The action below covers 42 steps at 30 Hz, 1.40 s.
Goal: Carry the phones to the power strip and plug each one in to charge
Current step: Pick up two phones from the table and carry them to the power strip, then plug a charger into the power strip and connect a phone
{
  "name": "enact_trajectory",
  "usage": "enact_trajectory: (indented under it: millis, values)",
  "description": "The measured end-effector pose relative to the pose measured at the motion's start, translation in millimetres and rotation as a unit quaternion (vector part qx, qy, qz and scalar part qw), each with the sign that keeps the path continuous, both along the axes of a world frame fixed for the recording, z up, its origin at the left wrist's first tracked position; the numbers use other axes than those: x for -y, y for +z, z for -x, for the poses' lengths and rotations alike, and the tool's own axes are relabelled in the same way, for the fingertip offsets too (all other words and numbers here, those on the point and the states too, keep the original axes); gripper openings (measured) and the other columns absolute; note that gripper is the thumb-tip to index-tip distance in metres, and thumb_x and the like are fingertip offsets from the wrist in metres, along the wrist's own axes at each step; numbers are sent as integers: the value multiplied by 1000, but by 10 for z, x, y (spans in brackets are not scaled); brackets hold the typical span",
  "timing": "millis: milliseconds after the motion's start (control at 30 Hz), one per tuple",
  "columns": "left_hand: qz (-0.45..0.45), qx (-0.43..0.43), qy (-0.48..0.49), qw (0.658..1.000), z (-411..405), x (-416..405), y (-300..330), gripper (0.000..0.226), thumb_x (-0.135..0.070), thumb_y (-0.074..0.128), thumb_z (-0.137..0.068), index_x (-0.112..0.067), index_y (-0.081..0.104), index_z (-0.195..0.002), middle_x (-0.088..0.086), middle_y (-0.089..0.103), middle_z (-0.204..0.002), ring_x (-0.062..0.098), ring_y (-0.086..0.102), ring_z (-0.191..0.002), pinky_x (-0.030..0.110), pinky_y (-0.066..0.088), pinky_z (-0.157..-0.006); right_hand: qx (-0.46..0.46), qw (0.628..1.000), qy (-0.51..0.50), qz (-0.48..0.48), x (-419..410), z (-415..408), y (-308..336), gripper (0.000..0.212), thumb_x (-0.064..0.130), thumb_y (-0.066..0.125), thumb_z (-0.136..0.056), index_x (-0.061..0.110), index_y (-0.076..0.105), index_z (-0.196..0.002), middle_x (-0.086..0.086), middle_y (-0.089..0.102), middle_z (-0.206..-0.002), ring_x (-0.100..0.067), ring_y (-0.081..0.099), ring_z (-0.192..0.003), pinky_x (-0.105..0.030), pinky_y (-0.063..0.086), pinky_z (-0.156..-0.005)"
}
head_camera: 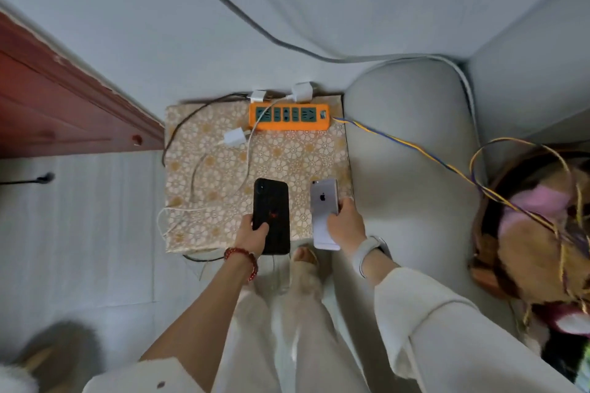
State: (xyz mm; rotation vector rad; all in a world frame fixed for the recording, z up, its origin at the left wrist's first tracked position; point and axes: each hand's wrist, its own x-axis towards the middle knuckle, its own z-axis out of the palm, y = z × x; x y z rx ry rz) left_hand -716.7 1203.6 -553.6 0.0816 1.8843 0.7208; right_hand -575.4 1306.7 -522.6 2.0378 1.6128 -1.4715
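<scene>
Phones, two, both back-side up, long axes running roughly top to bottom of the frame, camera ends toward the top. Black phone [271,216], lower centre, gripped by the left hand [252,238], thumb curled over its back near the lower half. Silver phone [324,213], just right of it, with a logo on its back, tilted slightly left at the top, gripped at its right edge by the right hand [345,226], fingers wrapped around it. The two phones are apart, both over the near edge of a floral-patterned table [287,156]. Power strip [289,116], one, orange with dark sockets, long axis left to right, at the far edge of the table, centre of frame. Charger plugs, three, white: two [258,95] [302,90] behind the strip, one [234,137] lying on the table left of it, cables trailing. Wrist items: red bead bracelet [242,257] left, pale wristband [367,252] right. Grey sofa arm [412,153] right of the table.
</scene>
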Motion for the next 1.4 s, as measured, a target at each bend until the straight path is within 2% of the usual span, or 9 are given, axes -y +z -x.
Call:
enact_trajectory:
  millis: [233,300,400,567,767,1033,1200,1300,1400]
  values:
    - [-9,-29,-38,999,-125,-339,-556,27,-10,45,-90,-6,44,-117,15,57,-108,28,55,-93,36,46,-82,-5,999,40,-13,-311,21,-698,26,0,40,-86,2,49,-111,-19,62,-111,-32,55,-92,-29,40,-72]
    - [11,-83,-79,993,-164,-349,-589,29,-14,47,-89,-4,46,-117,17,59,-110,31,56,-95,33,45,-77,29,996,75,-39,-330,2,-754,26,1,41,-87,3,51,-110,-19,61,-113,-34,56,-99,-29,41,-74]
    - [70,-189,-171,964,-250,-361,-523,36,-23,51,-88,-4,47,-119,18,50,-117,34,55,-97,35,43,-74,93,980,151,-85,-305,21,-738,25,8,41,-90,2,49,-113,-19,51,-121,-36,52,-107,-34,43,-83]
    - [104,-290,-274,911,-209,-459,-392,46,-31,51,-85,-13,41,-125,13,45,-118,30,41,-112,42,40,-89,158,963,193,-104,-334,177,-568,26,13,41,-90,6,47,-115,-15,50,-123,-34,51,-112,-38,46,-78]
    - [50,-372,-205,904,410,-854,-427,40,-24,49,-86,-11,43,-124,13,45,-127,30,38,-120,48,34,-99,48,960,207,-182,-742,547,-445,35,12,38,-93,8,43,-128,-11,46,-132,-29,44,-121,-41,44,-91]
    - [87,-348,-221,907,778,-1026,-673,33,-26,48,-88,-7,49,-115,15,51,-121,32,42,-115,49,39,-96,-23,954,222,-201,-1029,917,-505,36,9,37,-93,9,44,-128,-11,48,-131,-28,51,-115,-46,46,-92]
    - [-76,-285,-209,932,780,-923,-579,15,-14,44,-91,-8,51,-103,15,63,-101,31,59,-86,43,52,-75,-46,931,238,-271,-1101,966,-560,44,8,42,-91,12,35,-134,-13,47,-127,-28,54,-101,-38,50,-72]
    - [-178,-296,-245,906,768,-758,-377,16,-6,42,-91,-6,52,-104,14,64,-95,30,62,-74,45,53,-63,-36,896,302,-323,-1185,1019,-560,65,9,50,-87,23,20,-143,-14,41,-118,-22,47,-89,-28,44,-51]
    - [-269,-325,-259,869,813,-677,-157,17,-3,44,-89,-2,57,-99,12,63,-88,21,59,-63,38,53,-53,-11,858,380,-347,-1264,1137,-530,60,15,57,-85,26,30,-138,-14,40,-116,-23,48,-92,-27,45,-48]
